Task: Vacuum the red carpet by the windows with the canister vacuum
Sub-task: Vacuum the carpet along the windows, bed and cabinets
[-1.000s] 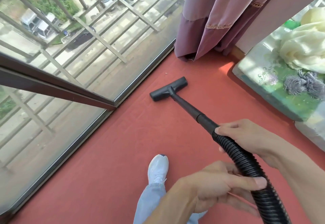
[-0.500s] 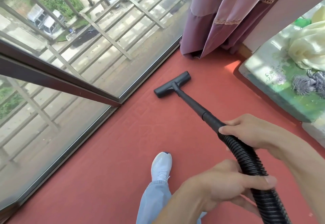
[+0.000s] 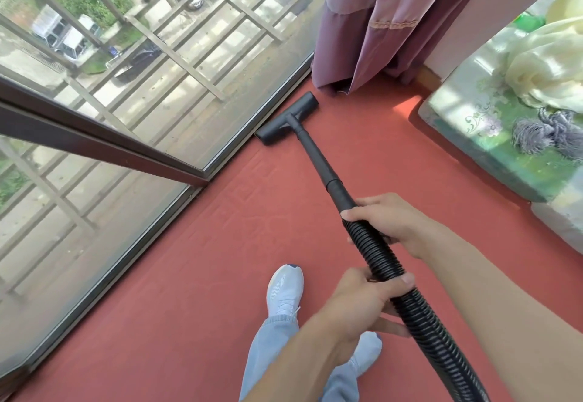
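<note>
While your right hand (image 3: 389, 225) curls round the top of the ribbed hose (image 3: 381, 259) and your left hand (image 3: 356, 304) wraps it lower down, the black wand (image 3: 318, 162) points straight away from you, a bit to the left. Its floor head (image 3: 285, 119) lies flat on the red carpet (image 3: 220, 259), right beside the window edge (image 3: 239, 152) and near the curtain (image 3: 378, 23). Your right hand is nearer the head, so it likely steers the next push or pull along that line.

A purple curtain (image 3: 378, 23) hangs far beyond the fingers (image 3: 369, 209). A bed (image 3: 457, 124) lies right of them; a shoe (image 3: 284, 291) left.
</note>
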`<action>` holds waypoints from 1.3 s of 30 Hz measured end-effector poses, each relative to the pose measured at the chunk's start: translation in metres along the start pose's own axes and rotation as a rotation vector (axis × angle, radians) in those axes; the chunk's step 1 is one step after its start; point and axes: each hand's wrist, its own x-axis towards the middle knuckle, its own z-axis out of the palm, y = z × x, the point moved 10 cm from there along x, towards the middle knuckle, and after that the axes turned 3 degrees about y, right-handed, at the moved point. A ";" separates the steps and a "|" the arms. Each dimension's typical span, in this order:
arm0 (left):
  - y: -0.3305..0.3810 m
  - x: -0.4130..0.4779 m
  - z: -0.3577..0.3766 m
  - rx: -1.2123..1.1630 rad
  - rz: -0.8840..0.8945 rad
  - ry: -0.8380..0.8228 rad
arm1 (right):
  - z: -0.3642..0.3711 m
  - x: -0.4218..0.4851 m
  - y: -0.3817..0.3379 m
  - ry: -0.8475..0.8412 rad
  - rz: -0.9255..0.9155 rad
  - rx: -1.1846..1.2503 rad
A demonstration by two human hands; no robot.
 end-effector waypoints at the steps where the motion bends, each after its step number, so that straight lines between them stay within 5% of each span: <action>1: -0.006 0.000 0.001 -0.023 -0.016 0.023 | 0.002 -0.003 0.009 0.000 0.000 0.047; 5: -0.023 -0.001 0.016 -0.043 -0.057 0.000 | 0.002 -0.017 0.030 -0.052 0.013 0.077; 11: -0.027 -0.023 0.070 0.026 -0.039 -0.335 | -0.026 -0.054 0.039 -0.153 0.069 -0.235; 24: -0.082 -0.038 -0.020 -0.213 0.058 0.155 | 0.080 -0.021 0.043 -0.081 -0.073 -0.225; 32: -0.149 -0.086 0.080 -0.398 0.052 -0.037 | 0.049 -0.093 0.118 -0.146 -0.005 -0.608; 39: -0.195 -0.097 0.095 -0.416 0.044 0.000 | 0.049 -0.108 0.165 -0.171 0.071 -0.692</action>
